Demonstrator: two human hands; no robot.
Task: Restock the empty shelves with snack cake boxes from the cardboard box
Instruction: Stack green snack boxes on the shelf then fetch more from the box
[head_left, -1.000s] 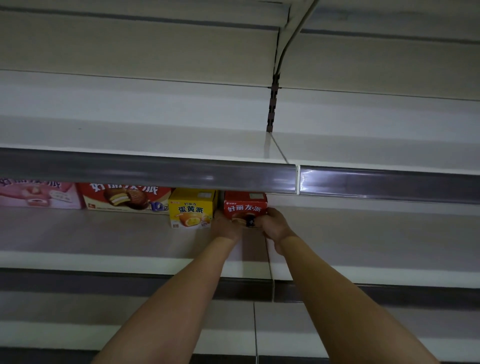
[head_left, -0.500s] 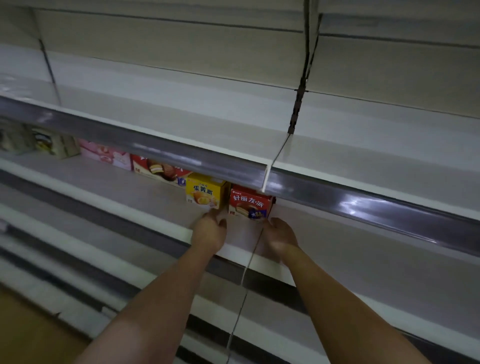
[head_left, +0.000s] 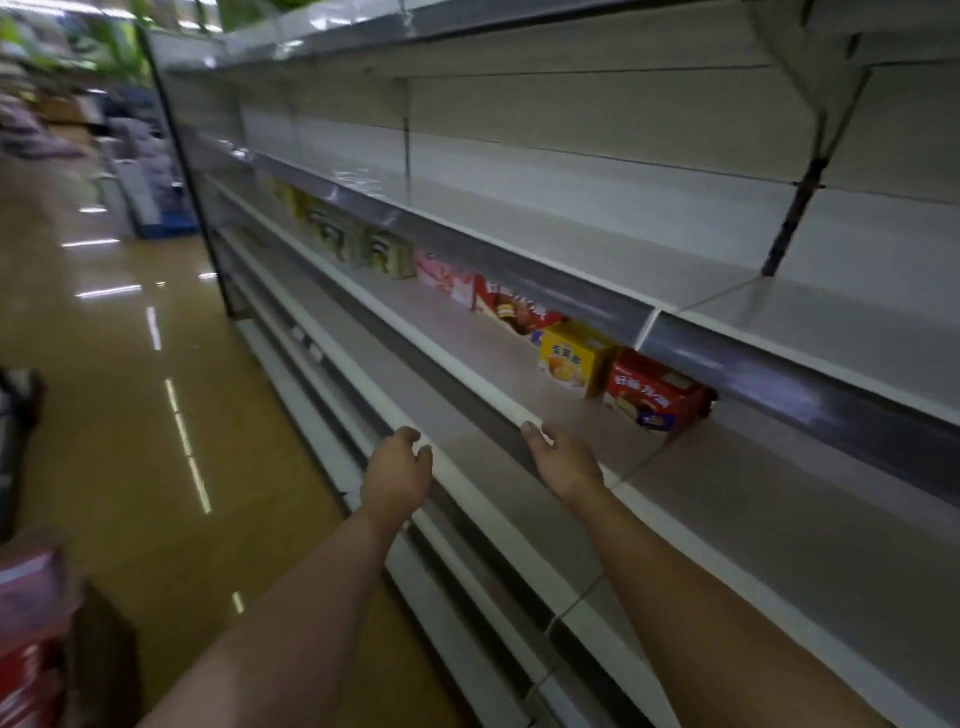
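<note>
- Head view: both hands are empty and loosely open, set apart from each other at the front of the pale grey metal shelf; the left hand hangs just off its white front lip, the right hand over the lip itself.
- The small red snack cake box with white lettering stands at the back of that shelf, beyond and to the right of the right hand, apart from both hands.
- It sits just beside a small yellow snack cake box; a larger red snack cake box and a pink box continue the row leftward.
- The step in hand looks like going for the next box; red packs, blurred, show at the lower left edge, probably the supply, though the cardboard box itself cannot be made out.
- To do it well, the person should take one box with both hands and set it squarely right of the small red box, face forward, flush with the row.
</note>
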